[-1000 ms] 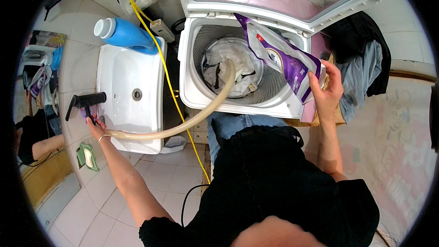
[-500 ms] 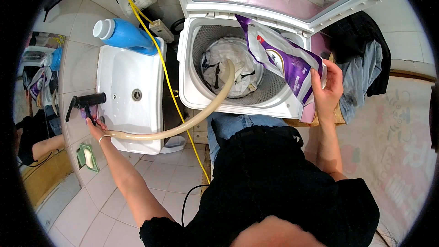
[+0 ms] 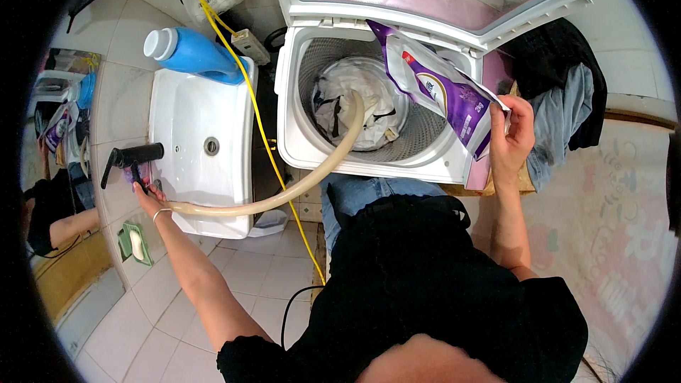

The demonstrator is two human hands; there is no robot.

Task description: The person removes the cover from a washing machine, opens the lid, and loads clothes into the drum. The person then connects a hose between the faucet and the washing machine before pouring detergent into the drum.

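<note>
My right hand (image 3: pixel 511 136) pinches the edge of a purple-and-white detergent bag (image 3: pixel 443 92), marked 2kg, which hangs slanted over the washing machine (image 3: pixel 287 124). Inside the drum, white and black laundry (image 3: pixel 355 103) lies bunched. A beige hose (image 3: pixel 284 200) arcs from my left hand across to the drum, its end down among the clothes. My left hand (image 3: pixel 149 201) is closed at the hose's other end, right beneath the black faucet (image 3: pixel 138 156). My fingers partly hide how hose and faucet meet there. Something pinkish shows beside the faucet.
A blue bottle (image 3: pixel 195 53) with a white cap lies across the sink's (image 3: pixel 206 223) back edge. A yellow cable (image 3: pixel 259 113) passes between sink and machine. The machine's lid (image 3: pixel 425 10) stands raised. Jeans (image 3: pixel 564 110) hang at the right. A green soap dish (image 3: pixel 135 245) is on the wall.
My right hand has shifted slightly right, and the detergent bag has turned a little with it, showing more of its 2kg label. My left hand and the hose stay put.
</note>
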